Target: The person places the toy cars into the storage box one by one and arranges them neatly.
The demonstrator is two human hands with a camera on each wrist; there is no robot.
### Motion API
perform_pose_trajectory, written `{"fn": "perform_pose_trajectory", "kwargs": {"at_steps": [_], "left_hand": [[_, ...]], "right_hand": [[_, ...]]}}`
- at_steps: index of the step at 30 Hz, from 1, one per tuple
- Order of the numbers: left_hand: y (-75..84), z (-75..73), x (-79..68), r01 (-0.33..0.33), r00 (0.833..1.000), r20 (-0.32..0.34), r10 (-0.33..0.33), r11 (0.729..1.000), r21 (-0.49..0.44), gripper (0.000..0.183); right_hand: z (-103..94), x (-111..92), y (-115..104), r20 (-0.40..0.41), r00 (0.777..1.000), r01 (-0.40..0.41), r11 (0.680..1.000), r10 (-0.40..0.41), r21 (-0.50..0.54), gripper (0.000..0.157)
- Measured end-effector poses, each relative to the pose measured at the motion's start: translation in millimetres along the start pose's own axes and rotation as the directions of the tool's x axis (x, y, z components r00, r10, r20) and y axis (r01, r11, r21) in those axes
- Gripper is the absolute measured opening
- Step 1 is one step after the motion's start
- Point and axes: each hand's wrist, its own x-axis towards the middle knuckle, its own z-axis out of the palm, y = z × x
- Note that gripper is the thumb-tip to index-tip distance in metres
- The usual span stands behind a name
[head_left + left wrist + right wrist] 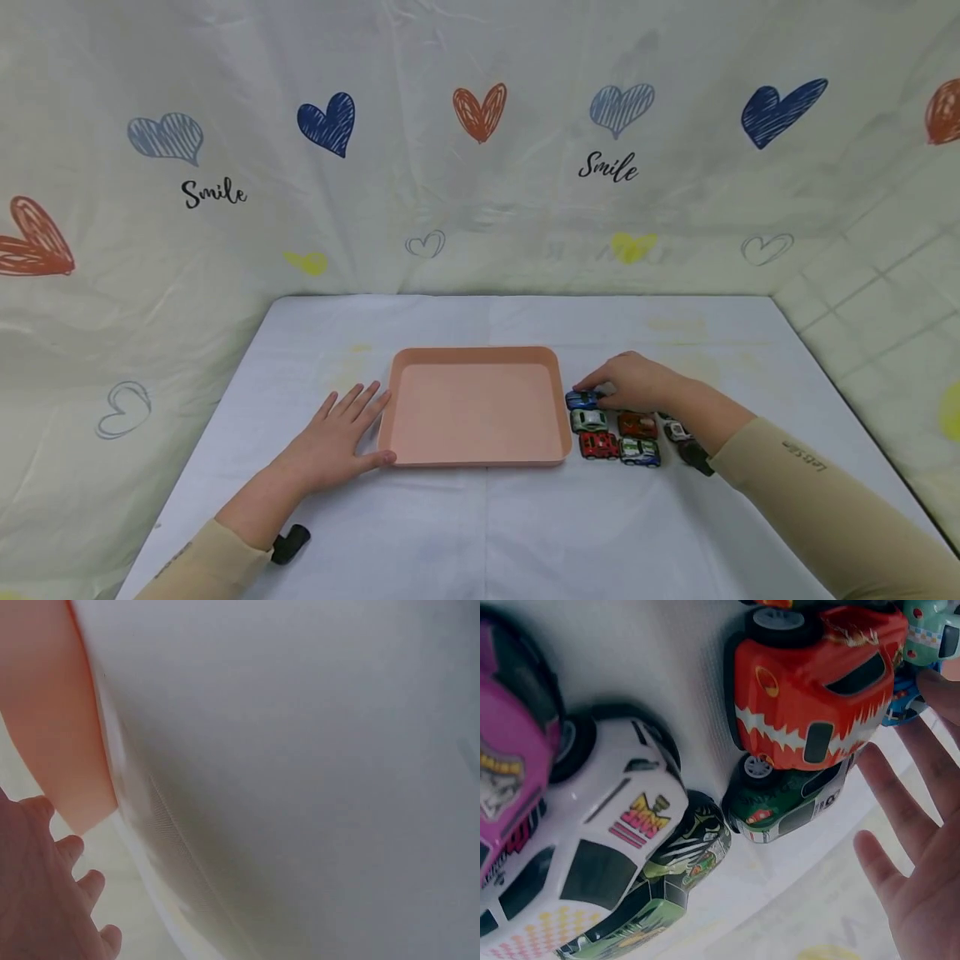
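A pink rectangular tray [480, 356] lies on the white table, its inside bare. My left hand [337, 437] rests at the tray's left side with fingers spread, thumb and fingertips right at the rim; the left wrist view shows the tray wall [60, 735] beside the fingers. To the right of the tray, my right hand [641, 385] pinches a blue toy car [581, 400] between thumb and fingers. Just in front sit a pale green toy car [588, 420], a red one [598, 445], an orange-red one [637, 425] and a white-and-green one [640, 452].
Under the right forearm are more toy cars, partly hidden in the head view. The right wrist view shows a white car [607, 802], a purple car [510, 742] and a dark green car [780, 802] there. A heart-patterned curtain [480, 192] hangs behind the table.
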Motion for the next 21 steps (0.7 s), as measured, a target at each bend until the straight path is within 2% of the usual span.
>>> {"fn": "perform_pose_trajectory", "kwargs": {"at_steps": [6,13,16,21], "left_hand": [[0.6,0.8,1.9,0.008,1.000,0.012,-0.008,1.000,-0.013,0.096],[1.6,3.3,4.0,-0.011,1.000,-0.013,0.011,1.000,-0.019,0.096],[1.1,4.4,4.7,-0.005,1.000,-0.007,0.005,1.000,-0.019,0.097],[-0.6,5.8,5.0,0.019,1.000,0.020,-0.019,1.000,-0.003,0.099]], "right_hand": [[2.1,5,3,-0.011,1.000,0.018,1.000,-0.017,0.009,0.039],[-5.6,-4,7,-0.052,0.999,0.019,0.998,-0.016,0.055,0.039],[-8.3,-7,11,-0.054,0.999,0.006,0.995,0.000,0.099,0.039],[-14.3,-9,15,-0.012,0.998,-0.056,0.974,0.061,0.218,0.038]]}}
